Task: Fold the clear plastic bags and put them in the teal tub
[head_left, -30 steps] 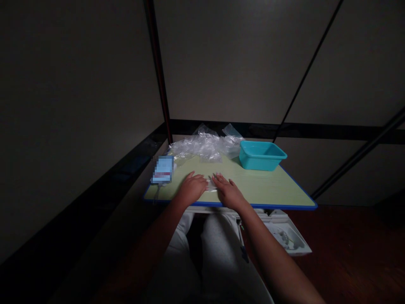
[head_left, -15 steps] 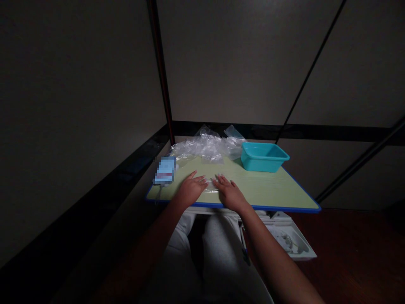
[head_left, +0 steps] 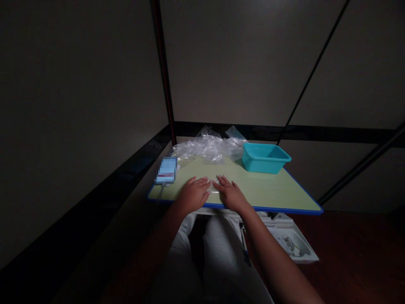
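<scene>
Clear plastic bag (head_left: 214,188) flat on green desk (head_left: 268,190)

No text can be read (the blue card (head_left: 166,169) is blurred).

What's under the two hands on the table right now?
A flat clear plastic bag shows between the left hand and right hand, pressed on the table. The palms cover the rest.

Dim room corner with a small desk

Pale walls (head_left: 237,63) meet at a dark vertical strip (head_left: 164,76), with a black band (head_left: 316,133) low along them. The green desk (head_left: 275,190), blue-edged, stands in the corner over a reddish-brown floor (head_left: 357,253). Light is low.
</scene>
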Action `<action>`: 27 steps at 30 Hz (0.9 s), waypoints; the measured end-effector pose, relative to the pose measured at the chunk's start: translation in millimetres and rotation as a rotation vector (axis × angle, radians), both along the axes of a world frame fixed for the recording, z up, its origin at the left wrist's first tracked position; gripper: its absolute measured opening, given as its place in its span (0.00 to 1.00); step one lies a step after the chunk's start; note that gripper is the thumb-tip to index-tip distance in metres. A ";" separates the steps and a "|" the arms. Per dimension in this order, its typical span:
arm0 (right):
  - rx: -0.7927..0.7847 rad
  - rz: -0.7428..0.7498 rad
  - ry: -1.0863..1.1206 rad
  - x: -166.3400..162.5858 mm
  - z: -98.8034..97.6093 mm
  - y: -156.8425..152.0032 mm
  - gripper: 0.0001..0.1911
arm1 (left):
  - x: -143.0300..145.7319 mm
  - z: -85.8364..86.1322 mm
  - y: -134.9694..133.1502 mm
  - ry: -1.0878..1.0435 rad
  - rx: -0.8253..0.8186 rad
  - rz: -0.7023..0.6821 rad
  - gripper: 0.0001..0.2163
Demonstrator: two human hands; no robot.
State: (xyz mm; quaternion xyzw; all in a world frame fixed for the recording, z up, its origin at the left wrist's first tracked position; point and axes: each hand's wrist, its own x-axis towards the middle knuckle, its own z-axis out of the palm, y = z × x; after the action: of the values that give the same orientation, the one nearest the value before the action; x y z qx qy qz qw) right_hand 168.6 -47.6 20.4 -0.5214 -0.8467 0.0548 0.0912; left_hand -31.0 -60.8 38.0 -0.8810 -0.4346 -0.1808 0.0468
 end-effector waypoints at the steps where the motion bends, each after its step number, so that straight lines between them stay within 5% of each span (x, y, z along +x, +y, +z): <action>1: 0.004 0.002 0.002 0.0 -0.2 0.0 0.32 | 6.3 -1.1 -1.7 -0.001 0.008 0.025 0.19; 10: 0.006 -0.006 0.018 0.1 -2.1 0.1 0.31 | 31.3 -24.8 -14.3 0.021 -0.006 0.129 0.20; 17: 0.013 -0.009 0.023 -0.5 -1.8 -0.7 0.34 | 5.3 -14.0 -1.2 -0.025 0.061 0.218 0.14; 27: 0.002 -0.018 0.025 -0.3 -2.4 0.2 0.35 | -8.8 -6.5 11.4 0.029 0.066 0.122 0.08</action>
State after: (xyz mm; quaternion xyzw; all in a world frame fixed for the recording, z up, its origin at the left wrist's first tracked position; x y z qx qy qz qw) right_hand 168.3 -47.4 17.9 -0.5280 -0.8409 0.0597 0.1028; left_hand -39.8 -49.4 31.5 -0.8535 -0.4806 -0.1788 0.0931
